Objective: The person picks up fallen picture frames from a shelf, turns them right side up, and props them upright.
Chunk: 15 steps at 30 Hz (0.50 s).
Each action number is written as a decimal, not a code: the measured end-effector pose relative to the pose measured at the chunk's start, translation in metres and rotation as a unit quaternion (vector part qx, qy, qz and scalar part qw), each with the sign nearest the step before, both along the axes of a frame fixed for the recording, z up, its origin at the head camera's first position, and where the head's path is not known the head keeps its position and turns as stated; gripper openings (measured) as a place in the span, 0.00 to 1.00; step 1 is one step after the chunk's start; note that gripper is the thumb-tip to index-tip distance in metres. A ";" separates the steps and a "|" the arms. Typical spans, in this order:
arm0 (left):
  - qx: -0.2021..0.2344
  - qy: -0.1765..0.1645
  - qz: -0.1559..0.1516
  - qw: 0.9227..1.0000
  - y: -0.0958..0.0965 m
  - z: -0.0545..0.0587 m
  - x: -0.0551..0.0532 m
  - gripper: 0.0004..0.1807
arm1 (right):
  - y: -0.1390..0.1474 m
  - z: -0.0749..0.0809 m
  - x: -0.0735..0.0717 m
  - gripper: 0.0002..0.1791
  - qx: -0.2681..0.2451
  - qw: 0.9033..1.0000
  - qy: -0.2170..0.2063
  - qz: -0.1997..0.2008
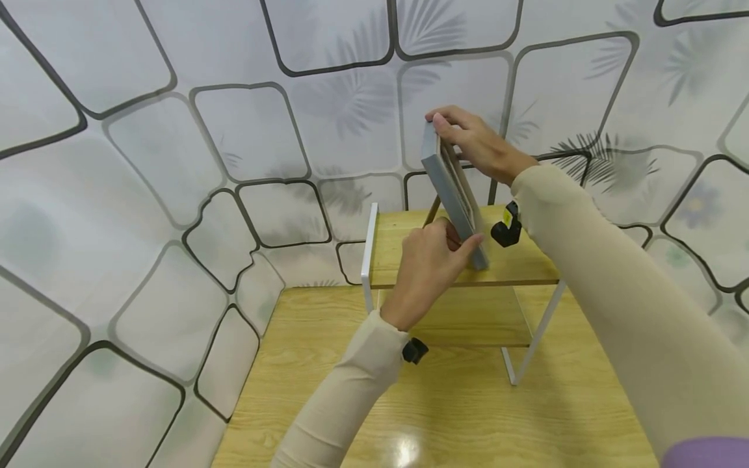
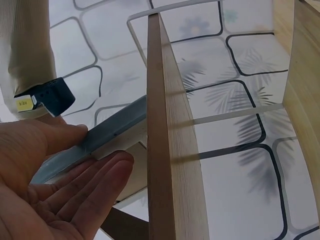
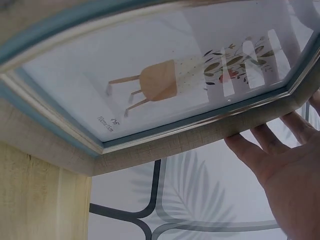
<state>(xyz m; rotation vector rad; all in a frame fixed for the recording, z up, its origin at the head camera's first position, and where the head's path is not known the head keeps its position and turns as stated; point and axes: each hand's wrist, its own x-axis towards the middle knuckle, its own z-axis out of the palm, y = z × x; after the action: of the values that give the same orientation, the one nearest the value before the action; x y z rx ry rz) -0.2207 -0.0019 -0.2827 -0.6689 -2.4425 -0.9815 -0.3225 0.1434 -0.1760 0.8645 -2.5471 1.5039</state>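
A picture frame [image 1: 446,188] with a blue-grey outer edge leans back, its lower end on or just above the top board of a small wooden shelf [image 1: 391,250]. My left hand [image 1: 422,266] pinches its lower near edge between thumb and fingers. Up at the top edge, my right hand [image 1: 476,144] holds the frame with thumb and fingertips. In the right wrist view, the frame's glass covers a printed picture [image 3: 160,82] of a plant in a three-legged pot. A brown prop leg [image 1: 432,210] shows behind the frame.
The shelf has white metal legs [image 1: 538,335] and a lower board [image 1: 468,318]. It stands on a wood-grain surface [image 1: 328,364] close to a patterned wall [image 1: 351,143]. A purple object [image 1: 708,453] shows at the bottom right. Each wrist carries a dark camera mount [image 1: 415,351].
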 end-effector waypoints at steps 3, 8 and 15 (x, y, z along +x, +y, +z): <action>-0.003 0.002 0.004 1.000 -0.002 0.001 0.001 0.18 | 0.003 -0.001 0.000 0.33 0.002 1.000 0.003 -0.003; -0.004 0.003 0.010 1.000 -0.006 0.002 0.003 0.17 | 0.009 -0.003 -0.001 0.33 0.022 0.999 0.019 -0.021; -0.005 -0.001 0.021 1.000 -0.013 0.003 0.002 0.15 | 0.018 -0.004 0.000 0.32 0.031 0.997 0.039 -0.053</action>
<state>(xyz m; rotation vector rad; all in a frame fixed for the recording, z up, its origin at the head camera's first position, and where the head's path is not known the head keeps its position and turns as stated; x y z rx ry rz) -0.2182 -0.0149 -0.2792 -0.6191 -2.4545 -0.9546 -0.3221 0.1617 -0.1795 0.7649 -2.5515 1.3413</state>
